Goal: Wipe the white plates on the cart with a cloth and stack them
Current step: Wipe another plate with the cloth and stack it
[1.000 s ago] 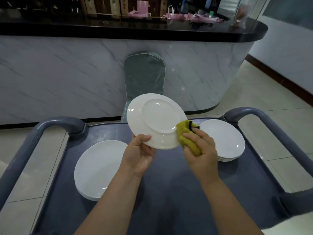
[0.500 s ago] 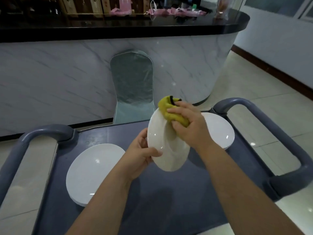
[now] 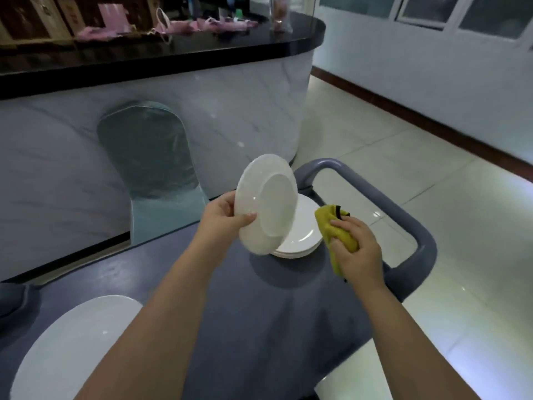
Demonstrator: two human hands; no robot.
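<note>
The left hand [image 3: 222, 219] grips a white plate [image 3: 266, 203] by its rim, fingers curled around the edge. The plate is tilted, underside toward the person, above a plate stack [image 3: 302, 238] on the grey cart surface [image 3: 259, 313]. The right hand [image 3: 357, 252] is beside it, fingers closed around a yellow cloth [image 3: 331, 223] that does not touch the plate. More white plates [image 3: 78, 342] lie at the near left.

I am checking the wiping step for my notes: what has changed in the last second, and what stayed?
The right hand took the yellow cloth off the plate and moved right, clear of it. The left hand still grips the tilted plate by its rim. The far stack and the near stack on the cart stayed put.
</note>
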